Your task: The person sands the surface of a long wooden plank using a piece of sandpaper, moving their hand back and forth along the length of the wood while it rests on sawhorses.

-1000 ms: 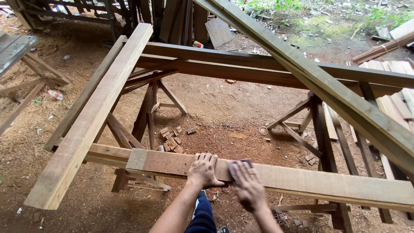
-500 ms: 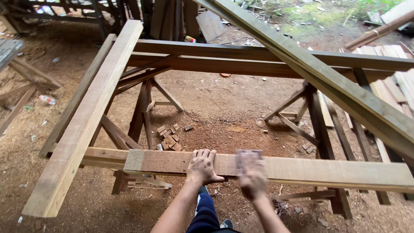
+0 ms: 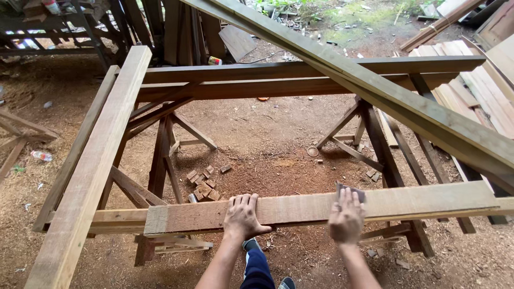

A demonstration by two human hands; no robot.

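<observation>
A light wooden plank (image 3: 300, 208) is laid flat across the near side of a frame of dark trestles (image 3: 160, 160), running L to R in front of the person; it serves as landmark for everything else.

The left hand (image 3: 243, 217) is pressed palm-down on top of the plank, approx. at its middle, fingers spread and flat, nothing gripped. The right hand (image 3: 347, 217) is laid on the plank further to the R, fingers extended over a dark sheet of sandpaper (image 3: 354, 191), which is pinned flat against the plank's far edge; hand is slightly blurred, so whether the sheet is pinched or only pressed down can't be told.

Beyond the plank, on the ground under the frame, reddish sawdust (image 3: 278, 171) is spread, w/ a cluster of small wood blocks (image 3: 202, 184) lying just past the plank's L half. To the L of the plank, a long pale beam (image 3: 93, 160) is laid over the frame, running away from the viewer. Above and to the R of the plank, a greyish beam (image 3: 385, 91) is set diagonally, crossing over the far dark crossbeams (image 3: 300, 77). Well to the R of the plank, stacked boards (image 3: 482, 91) are seen on the ground. Below the plank, betw. the arms, a blue trouser leg (image 3: 257, 267) and a shoe are seen
</observation>
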